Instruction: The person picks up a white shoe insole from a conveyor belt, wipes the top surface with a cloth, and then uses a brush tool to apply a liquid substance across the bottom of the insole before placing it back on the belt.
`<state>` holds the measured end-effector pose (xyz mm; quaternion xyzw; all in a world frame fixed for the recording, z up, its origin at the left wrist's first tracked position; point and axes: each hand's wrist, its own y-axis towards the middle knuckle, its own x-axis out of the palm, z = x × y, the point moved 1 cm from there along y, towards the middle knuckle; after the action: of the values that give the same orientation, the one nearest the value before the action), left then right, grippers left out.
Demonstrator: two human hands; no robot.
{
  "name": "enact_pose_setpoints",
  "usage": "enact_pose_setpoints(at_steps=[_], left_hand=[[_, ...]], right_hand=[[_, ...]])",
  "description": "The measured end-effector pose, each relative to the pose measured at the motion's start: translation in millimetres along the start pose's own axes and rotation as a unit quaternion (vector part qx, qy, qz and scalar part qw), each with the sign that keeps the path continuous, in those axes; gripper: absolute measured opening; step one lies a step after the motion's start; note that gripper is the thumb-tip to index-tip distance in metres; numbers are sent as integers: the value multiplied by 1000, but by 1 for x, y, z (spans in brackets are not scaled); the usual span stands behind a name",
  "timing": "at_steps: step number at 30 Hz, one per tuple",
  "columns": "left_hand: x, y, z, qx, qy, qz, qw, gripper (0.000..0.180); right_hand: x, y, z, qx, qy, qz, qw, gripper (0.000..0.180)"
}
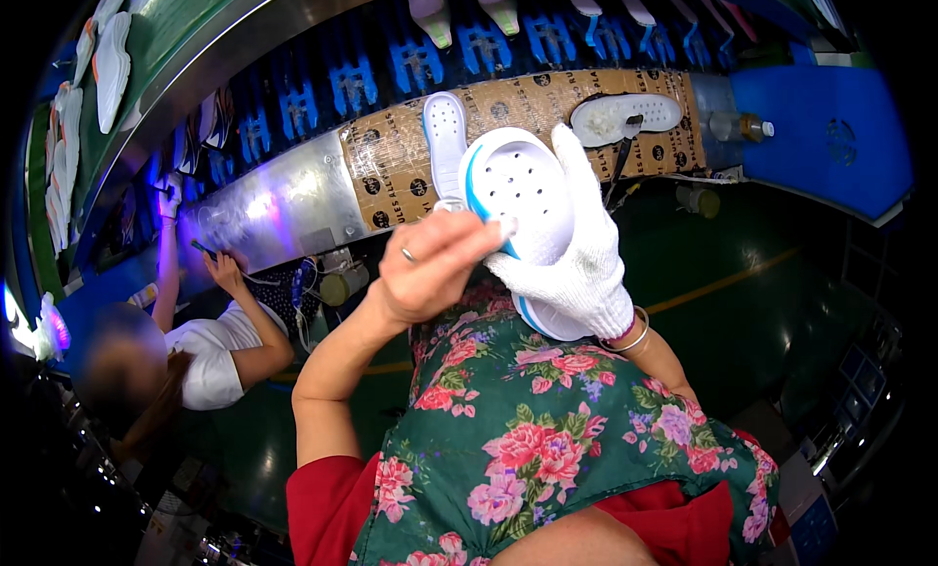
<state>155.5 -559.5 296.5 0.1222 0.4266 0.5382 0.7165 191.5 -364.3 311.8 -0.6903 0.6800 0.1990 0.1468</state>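
Both your hands meet on one white shoe sole with a blue edge (518, 199), held up over your floral apron (547, 439). Your gloved right hand (576, 263) wraps its underside, hiding the lower part; your bare left hand (430, 268) pinches its near rim, fingers curled shut. Beyond, a second white sole (447, 141) and an insole (625, 116) lie on the taped cardboard ledge (391, 170). At left, a co-worker's arm (249, 317) reaches up, face blurred.

Left hand (430, 268), bare, ring on one finger, fingertips touching white perforated shoe sole (518, 199) with blue edge. Right hand (576, 258) in white knit glove grips sole from right. Floral apron (547, 439) below. Cardboard-covered ledge (391, 170) behind.
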Motion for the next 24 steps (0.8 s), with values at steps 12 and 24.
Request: enact_pose_setpoints(at_steps=[12, 24], left_hand=[[0, -6, 6, -2, -25, -29, 999, 42], [-4, -11, 4, -7, -19, -25, 999, 39]], right_hand=[[4, 0, -2, -4, 4, 2, 1000, 112], [6, -1, -3, -6, -11, 3, 1000, 113]])
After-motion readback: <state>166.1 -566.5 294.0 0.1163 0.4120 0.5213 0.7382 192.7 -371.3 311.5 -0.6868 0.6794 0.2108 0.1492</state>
